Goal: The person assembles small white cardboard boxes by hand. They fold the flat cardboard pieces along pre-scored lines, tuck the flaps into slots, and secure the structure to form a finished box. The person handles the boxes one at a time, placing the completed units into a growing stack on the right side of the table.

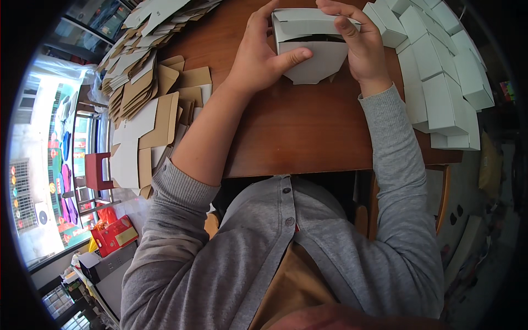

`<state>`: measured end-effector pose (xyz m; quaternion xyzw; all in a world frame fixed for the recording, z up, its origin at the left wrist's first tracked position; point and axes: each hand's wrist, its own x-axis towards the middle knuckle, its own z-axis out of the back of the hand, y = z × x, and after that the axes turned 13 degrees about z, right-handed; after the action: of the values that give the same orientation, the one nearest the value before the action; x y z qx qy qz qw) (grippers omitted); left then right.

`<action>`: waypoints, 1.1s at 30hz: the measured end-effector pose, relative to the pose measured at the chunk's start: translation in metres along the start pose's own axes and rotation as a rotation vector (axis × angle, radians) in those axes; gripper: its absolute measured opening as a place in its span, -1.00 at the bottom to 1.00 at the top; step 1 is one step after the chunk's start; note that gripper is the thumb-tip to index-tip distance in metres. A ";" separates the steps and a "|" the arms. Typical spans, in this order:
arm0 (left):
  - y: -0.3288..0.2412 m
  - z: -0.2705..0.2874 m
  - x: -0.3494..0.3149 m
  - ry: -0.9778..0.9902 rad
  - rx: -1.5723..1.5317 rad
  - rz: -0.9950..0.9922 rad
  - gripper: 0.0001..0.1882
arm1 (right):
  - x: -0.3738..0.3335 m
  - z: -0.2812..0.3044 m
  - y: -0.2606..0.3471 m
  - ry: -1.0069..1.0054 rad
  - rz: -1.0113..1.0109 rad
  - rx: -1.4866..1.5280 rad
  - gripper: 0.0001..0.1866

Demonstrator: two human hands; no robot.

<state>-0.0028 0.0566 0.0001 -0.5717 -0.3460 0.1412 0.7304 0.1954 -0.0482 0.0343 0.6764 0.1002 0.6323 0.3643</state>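
A partly folded white cardboard box (313, 61) stands at the far middle of the brown table, between my two hands. Its top flap leaves a dark gap above the front panel, whose lower part tapers. My left hand (261, 55) lies along the box's left side, thumb stretched over the front panel. From the right, my right hand (360, 47) grips the upper right edge, with its fingers over the top and its thumb near the flap. The far side of the box is hidden.
Flat white-and-brown cardboard blanks (135, 71) lie in a loose heap on the left, some jutting over the table's edge. Several finished white boxes (440, 93) are stacked at the right. The wooden table (297, 132) reaches to my waist. A red stool (98, 170) stands at far left.
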 end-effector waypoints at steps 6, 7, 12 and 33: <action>0.008 0.000 0.003 -0.001 -0.119 -0.021 0.11 | 0.002 -0.004 0.000 0.072 0.096 -0.041 -0.63; 0.010 -0.001 0.004 -0.004 -0.129 -0.028 0.11 | 0.002 -0.004 -0.001 0.079 0.100 -0.033 -0.63; 0.014 0.003 0.005 -0.020 -0.066 -0.059 0.06 | 0.002 -0.004 -0.005 0.105 0.109 0.005 -0.65; -0.002 0.000 0.003 -0.103 -0.037 -0.002 -0.14 | 0.002 -0.008 0.001 0.177 0.113 -0.059 -0.69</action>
<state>-0.0010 0.0582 0.0029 -0.5768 -0.3862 0.1630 0.7011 0.1880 -0.0449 0.0362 0.6114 0.0750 0.7116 0.3378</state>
